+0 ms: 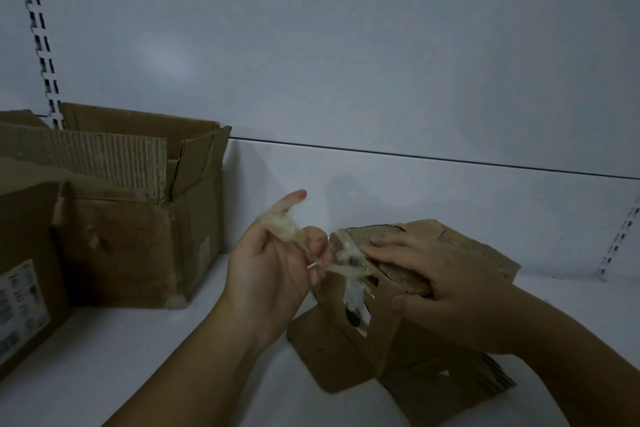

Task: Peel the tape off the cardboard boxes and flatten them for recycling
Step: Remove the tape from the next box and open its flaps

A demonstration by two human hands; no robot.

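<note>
A small, torn cardboard box [408, 333] stands on the white shelf [173, 357] at centre right. My right hand [443, 284] lies on top of it, fingers fairly straight along the top edge and thumb down its side. My left hand [277, 270] is just left of the box, palm up. It pinches a strand of clear tape [341, 269] that stretches to the box's upper corner. More crumpled tape clings around my left index finger, which points up.
A large open cardboard box [138, 218] with raised flaps stands at the left against the white back wall. Another box with a printed label [20, 305] sits at the far left edge. Slotted shelf rails [38, 31] run up the wall at both sides.
</note>
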